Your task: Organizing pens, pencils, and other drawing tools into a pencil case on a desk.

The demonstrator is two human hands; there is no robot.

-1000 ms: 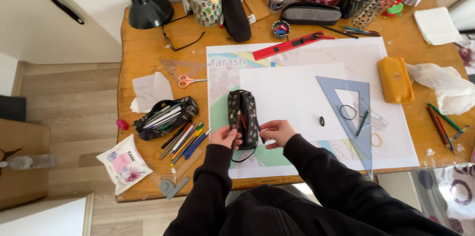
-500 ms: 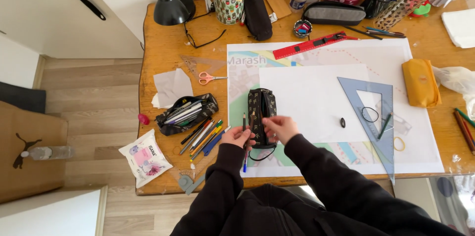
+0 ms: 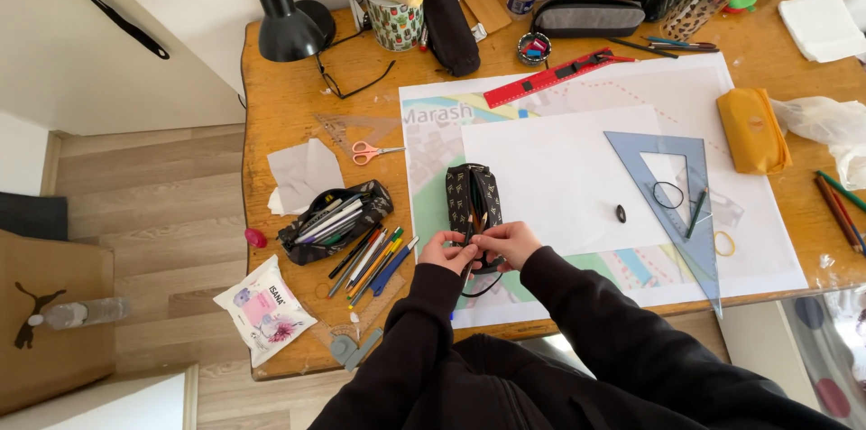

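Both hands met at the near end of a dark patterned fabric pencil case [image 3: 474,204], which lay open on the large white paper sheet [image 3: 577,177] close to the front edge of the wooden counter [image 3: 289,105]. The left hand [image 3: 448,255] had its fingers pinched together on the case's near end, and the right hand [image 3: 506,241] was closed on the same end just beside it. Pens showed inside the open case. Toward the counter's left edge lay a second black pencil case [image 3: 332,220], stuffed with pens, with a loose row of coloured pens and pencils [image 3: 372,260] between it and the hands. A blue transparent set square [image 3: 672,195] rested on the paper to the right, well apart from the hands.
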